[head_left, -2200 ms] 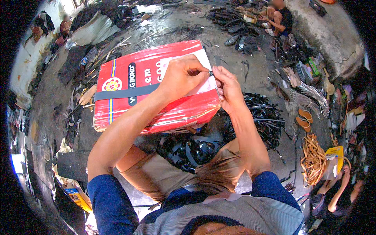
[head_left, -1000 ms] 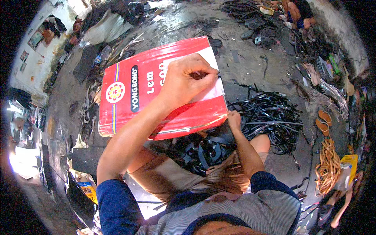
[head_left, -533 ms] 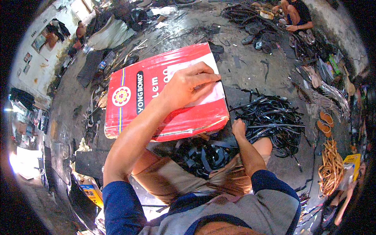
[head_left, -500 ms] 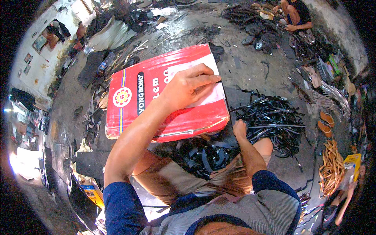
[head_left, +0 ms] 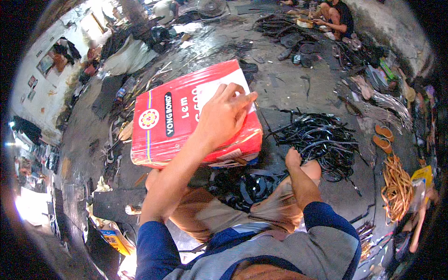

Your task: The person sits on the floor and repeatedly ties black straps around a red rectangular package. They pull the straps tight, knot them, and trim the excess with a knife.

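A red box point(head_left: 189, 151) in clear wrap, with a white patch and a flower emblem, stands tilted in front of my knees. Over its upper right part reaches my left hand point(head_left: 227, 112), fingers bent and pinched. From its fingertips a thin black strip point(head_left: 265, 120) seems to run down past the box's edge toward the pile. My right hand point(head_left: 293, 158) is closed beside my right knee, at the near edge of a tangled pile of shiny black strips point(head_left: 322, 140). What it grips is hidden. More black strips point(head_left: 249, 186) lie between my legs.
Tan strips point(head_left: 396, 191) and brown sandal-shaped pieces point(head_left: 383, 138) lie at right. A person point(head_left: 339, 21) sits at the far right near dark pieces point(head_left: 280, 32). Flat dark sheets point(head_left: 109, 205) and a yellow package point(head_left: 116, 240) are at left. Scraps litter the floor.
My left hand has shifted slightly left and down, its fingers more bent. The box shows a little tilted back, with more of its near side visible. My right hand stays closed near the pile.
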### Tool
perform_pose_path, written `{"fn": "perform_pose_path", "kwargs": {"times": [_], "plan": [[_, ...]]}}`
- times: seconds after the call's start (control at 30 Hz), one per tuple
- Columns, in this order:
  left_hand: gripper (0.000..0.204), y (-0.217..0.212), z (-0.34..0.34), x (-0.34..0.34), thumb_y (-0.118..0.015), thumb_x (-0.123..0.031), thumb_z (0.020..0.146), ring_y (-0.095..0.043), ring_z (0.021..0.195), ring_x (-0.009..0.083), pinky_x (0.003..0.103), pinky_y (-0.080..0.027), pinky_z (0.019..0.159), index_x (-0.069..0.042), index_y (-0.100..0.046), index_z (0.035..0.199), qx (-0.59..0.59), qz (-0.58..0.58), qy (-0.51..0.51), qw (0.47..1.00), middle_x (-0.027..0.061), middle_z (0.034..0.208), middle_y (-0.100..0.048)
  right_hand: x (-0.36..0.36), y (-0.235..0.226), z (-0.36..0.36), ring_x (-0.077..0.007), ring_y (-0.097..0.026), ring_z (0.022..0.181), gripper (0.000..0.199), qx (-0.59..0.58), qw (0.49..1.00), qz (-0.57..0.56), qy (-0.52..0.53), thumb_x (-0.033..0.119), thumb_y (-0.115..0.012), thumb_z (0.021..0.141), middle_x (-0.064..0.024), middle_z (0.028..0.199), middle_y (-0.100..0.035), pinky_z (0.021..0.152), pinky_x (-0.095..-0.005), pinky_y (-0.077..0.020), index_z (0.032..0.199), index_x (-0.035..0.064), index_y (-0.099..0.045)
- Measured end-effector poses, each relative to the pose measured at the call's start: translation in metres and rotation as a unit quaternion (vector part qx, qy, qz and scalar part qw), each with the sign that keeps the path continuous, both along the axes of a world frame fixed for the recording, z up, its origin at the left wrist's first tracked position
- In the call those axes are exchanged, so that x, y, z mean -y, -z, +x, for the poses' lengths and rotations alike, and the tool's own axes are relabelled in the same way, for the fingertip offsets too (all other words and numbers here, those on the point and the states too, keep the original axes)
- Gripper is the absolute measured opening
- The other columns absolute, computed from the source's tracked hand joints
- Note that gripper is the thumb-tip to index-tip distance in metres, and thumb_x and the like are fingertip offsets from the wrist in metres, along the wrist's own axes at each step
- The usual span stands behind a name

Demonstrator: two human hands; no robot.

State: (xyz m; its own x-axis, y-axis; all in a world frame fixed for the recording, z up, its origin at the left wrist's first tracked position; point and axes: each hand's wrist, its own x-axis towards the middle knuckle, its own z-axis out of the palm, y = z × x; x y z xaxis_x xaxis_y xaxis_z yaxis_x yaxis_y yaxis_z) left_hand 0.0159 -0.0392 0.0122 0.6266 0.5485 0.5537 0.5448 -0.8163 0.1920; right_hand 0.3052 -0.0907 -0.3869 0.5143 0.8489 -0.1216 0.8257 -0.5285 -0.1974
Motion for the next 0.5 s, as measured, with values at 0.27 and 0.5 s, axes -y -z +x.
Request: {"fn": "perform_pose_path", "kwargs": {"times": [0.27, 0.5], "plan": [[0.041, 0.092, 0.03, 0.114, -0.072, -0.011, 0.075, -0.064, 0.07, 0.0272, 0.039, -0.055, 0.06, -0.01, -0.07, 0.116, 0.209, 0.087, 0.15, 0.962, 0.0089, 0.09, -0.066, -0.002, -0.069, 0.038, -0.0154, -0.046, 0.039, 0.017, -0.622, 0.686, 0.291, 0.239, 0.021, -0.064, 0.092, -0.0033, 0.061, -0.056, 0.038, -0.0304, -0.037, 0.086, 0.0058, -0.069], [0.08, 0.329, 0.06, 0.137, -0.069, -0.031, 0.085, -0.041, 0.135, 0.0484, 0.052, -0.04, 0.11, 0.002, -0.035, 0.15, -0.174, -0.477, -0.11, 0.854, 0.031, 0.146, -0.04, 0.06, -0.249, 0.175, -0.0206, -0.061, 0.081, 0.01, -0.241, 0.561, 0.763, 0.212, 0.015, -0.064, 0.095, -0.0045, 0.085, -0.061, 0.071, -0.0356, -0.0516, 0.095, 0.0049, -0.064]]}}
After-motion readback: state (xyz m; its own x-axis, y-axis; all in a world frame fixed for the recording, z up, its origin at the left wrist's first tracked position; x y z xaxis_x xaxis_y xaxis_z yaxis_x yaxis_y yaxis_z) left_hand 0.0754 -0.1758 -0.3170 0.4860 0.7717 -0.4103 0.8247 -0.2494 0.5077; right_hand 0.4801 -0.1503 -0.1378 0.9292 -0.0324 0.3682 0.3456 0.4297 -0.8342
